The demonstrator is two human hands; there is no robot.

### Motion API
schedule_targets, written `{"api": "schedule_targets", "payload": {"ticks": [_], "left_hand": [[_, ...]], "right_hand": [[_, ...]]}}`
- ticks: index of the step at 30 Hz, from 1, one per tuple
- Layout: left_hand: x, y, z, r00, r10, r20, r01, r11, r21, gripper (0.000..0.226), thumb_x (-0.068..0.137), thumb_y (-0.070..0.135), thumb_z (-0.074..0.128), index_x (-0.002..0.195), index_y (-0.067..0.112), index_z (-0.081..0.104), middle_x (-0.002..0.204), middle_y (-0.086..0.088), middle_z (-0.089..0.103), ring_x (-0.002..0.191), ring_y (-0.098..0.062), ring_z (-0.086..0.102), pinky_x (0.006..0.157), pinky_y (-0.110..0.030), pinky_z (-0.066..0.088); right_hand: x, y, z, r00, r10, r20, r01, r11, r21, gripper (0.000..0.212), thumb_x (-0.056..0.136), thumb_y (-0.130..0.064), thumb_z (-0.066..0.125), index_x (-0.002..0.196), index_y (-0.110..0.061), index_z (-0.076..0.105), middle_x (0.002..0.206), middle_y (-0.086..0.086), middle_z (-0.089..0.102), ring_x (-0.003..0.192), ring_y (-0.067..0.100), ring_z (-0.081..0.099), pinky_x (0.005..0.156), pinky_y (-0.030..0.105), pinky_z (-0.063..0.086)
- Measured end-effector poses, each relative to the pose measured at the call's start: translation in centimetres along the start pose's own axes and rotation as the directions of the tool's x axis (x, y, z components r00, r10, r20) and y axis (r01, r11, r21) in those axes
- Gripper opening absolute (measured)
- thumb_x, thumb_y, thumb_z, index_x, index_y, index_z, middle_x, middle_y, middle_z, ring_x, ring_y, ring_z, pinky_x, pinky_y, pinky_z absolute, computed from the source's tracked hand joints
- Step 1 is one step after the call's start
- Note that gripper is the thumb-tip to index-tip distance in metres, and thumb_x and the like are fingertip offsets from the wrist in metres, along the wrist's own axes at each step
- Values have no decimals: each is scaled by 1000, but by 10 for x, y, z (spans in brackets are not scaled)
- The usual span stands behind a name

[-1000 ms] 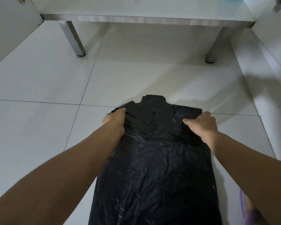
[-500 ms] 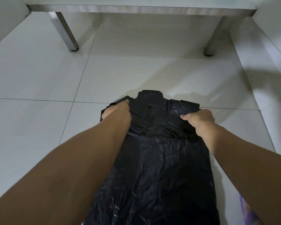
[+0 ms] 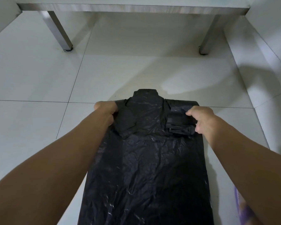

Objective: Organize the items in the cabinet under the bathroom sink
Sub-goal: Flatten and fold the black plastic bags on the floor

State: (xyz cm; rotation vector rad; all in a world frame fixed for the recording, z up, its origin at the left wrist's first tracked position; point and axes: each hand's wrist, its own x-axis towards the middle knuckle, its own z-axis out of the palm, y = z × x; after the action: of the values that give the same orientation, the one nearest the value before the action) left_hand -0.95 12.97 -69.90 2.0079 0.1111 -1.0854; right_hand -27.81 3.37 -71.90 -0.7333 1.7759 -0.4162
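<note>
A large black plastic bag [image 3: 146, 163] lies flat and crinkled on the white tiled floor, stretching from the lower edge up to the middle of the view. My left hand [image 3: 106, 111] grips its far left corner, where a flap is folded back over the bag. My right hand [image 3: 201, 119] pinches the far right handle, which is folded into a small thick strip. A short tab of the bag sticks out beyond both hands at the far middle.
The cabinet's base [image 3: 133, 7] runs across the top on two metal legs [image 3: 60, 33] [image 3: 208, 36], with open floor beneath it. A white wall [image 3: 266, 65] rises on the right. A purple object [image 3: 243, 207] peeks out under my right forearm.
Both hands have folded the bag's far corners inward toward me: the left flap now lies flat and the right handle is bunched into a strip. The camera has shifted slightly.
</note>
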Motion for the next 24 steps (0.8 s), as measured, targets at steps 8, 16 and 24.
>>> {"api": "schedule_targets", "payload": {"ticks": [8,16,24], "left_hand": [[16,-9,-38,982,68,178,-108,968,228,25,80,-19,48,84,5,54,89,-17,58,72,-31,58,63,-42,57],[26,-35,-46,922,386,-38,-344,859,379,52,81,1,58,130,9,46,113,-13,56,102,-32,56,79,-36,51],[20,-54,-49,841,539,-38,-466,759,456,60,83,0,54,140,18,45,138,-10,42,90,-23,47,83,-37,51]], "right_hand": [[-3,20,-2,984,-148,-96,130,976,-172,30,78,5,70,107,2,62,106,12,63,94,29,59,81,34,49],[-15,38,-6,867,-492,-84,413,802,-432,62,78,-2,72,130,-12,41,115,11,54,99,30,56,63,30,48],[-24,45,-8,848,-489,-205,385,833,-397,64,80,1,66,135,-17,40,133,15,36,88,27,48,76,30,46]]}}
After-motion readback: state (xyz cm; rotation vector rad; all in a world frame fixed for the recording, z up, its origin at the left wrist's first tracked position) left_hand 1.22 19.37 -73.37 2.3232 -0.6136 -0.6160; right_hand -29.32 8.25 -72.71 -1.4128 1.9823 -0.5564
